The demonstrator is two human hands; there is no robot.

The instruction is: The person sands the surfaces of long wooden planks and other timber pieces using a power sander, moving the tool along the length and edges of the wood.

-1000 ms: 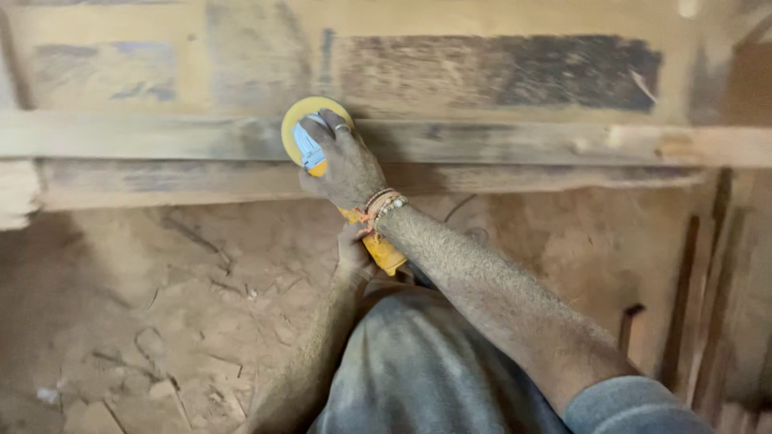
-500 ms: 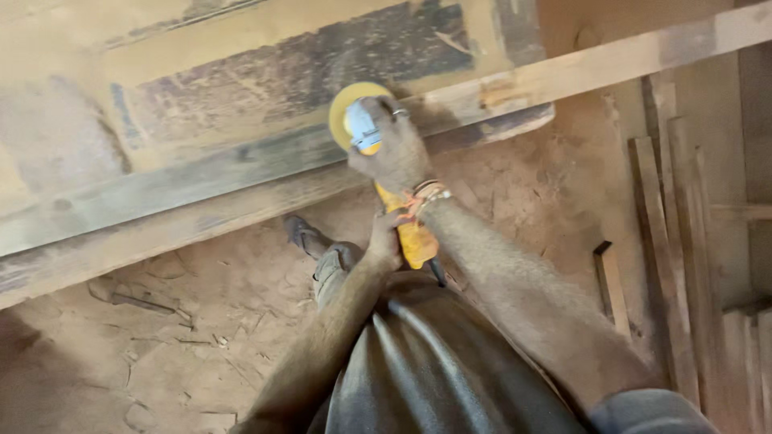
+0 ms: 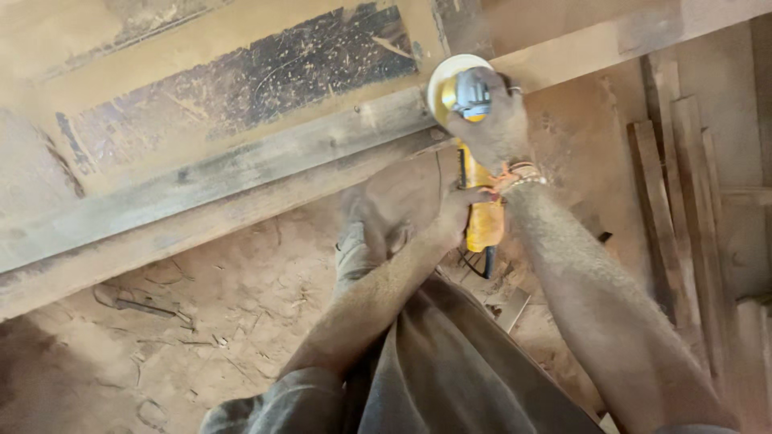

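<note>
I hold a yellow angle grinder (image 3: 481, 210) with both hands. My right hand (image 3: 497, 120) wraps over its head, just behind the round sanding disc (image 3: 444, 74). My left hand (image 3: 457, 210) grips the yellow body from the left side. The disc presses against a long, weathered wooden plank (image 3: 241, 173) that runs diagonally across the view. Both arms are coated in fine wood dust. A beaded bracelet sits on my right wrist.
Sawdust covers the ground (image 3: 201, 321) below the plank. My dusty shoe (image 3: 354, 253) stands under the plank. Several loose wooden slats (image 3: 671, 201) lean at the right. A wide board with a dark worn patch (image 3: 249, 76) lies behind the plank.
The view has swung, so the plank now runs diagonally instead of level. The grinder has travelled rightward along the plank, with both hands keeping their grip.
</note>
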